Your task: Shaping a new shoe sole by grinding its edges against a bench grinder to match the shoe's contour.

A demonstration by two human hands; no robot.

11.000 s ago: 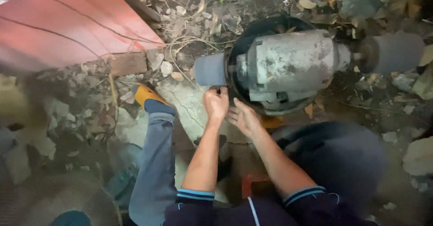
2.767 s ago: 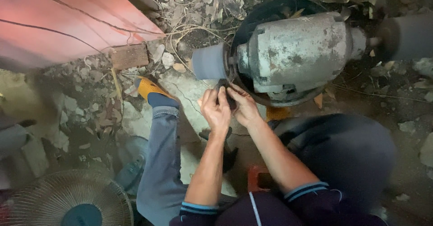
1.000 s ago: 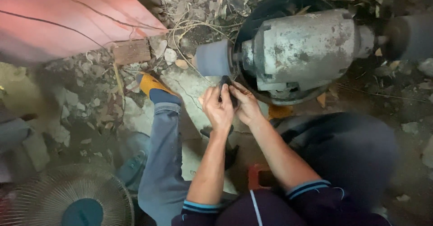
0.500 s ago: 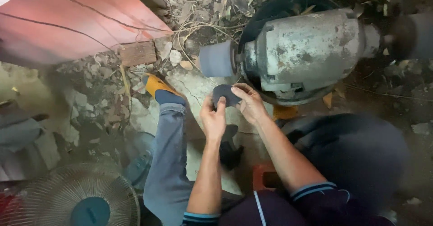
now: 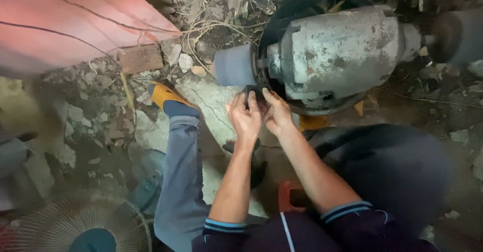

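a red sheet fills the upper left, with thin wires across it. to the right a grey, rusty bench grinder sits in a black ring on the littered ground, a grey wheel at its left end and a second wheel, blurred, at its right end. the person sits low, the left leg in grey trousers stretched out to a foot in a yellow sock, the right knee in a dark trouser leg just under the grinder. a fan with a wire guard lies at the lower left. a wood block rests by the sheet's edge.

both hands meet at the grinder's lower left, just under the near wheel. the left hand has its fingers curled toward a small dark part there; the right hand lays its fingers against the same spot, touching the housing. whether either hand truly grips the part cannot be told, since the fingers cover it.
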